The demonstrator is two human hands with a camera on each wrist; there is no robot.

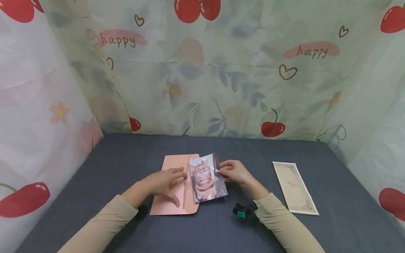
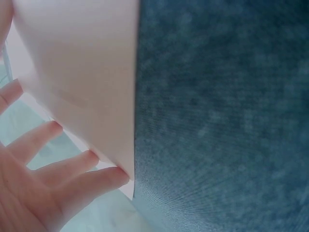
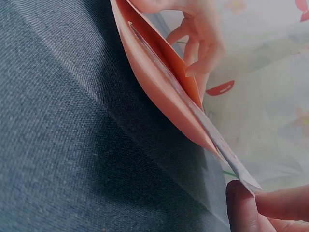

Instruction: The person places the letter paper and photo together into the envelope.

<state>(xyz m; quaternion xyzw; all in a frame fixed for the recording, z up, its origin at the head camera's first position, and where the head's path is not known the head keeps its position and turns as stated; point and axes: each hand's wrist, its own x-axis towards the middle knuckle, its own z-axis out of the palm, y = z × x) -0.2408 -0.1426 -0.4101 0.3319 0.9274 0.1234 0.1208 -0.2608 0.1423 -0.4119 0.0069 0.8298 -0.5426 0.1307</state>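
A pink envelope (image 1: 171, 162) lies on the table, its flap side to the right. My left hand (image 1: 165, 183) rests on it with fingers spread; in the left wrist view the fingertips (image 2: 120, 175) touch the paper. In the right wrist view the envelope (image 3: 161, 99) bulges apart at its mouth. A glossy cat photo (image 1: 205, 179), with a shiny clear strip on its right side, overlaps the flap, its left edge at the mouth. The thumb and fingers of my right hand (image 1: 235, 173) pinch the photo's right edge; the right wrist view shows the photo (image 3: 212, 130) edge-on.
To the right lies a long cream card (image 1: 294, 188) with ornate corners. A black band with a green part (image 1: 241, 213) is at my right wrist. Dark cloth covers the table (image 1: 202, 235); a printed curtain (image 1: 202, 77) hangs behind and at both sides.
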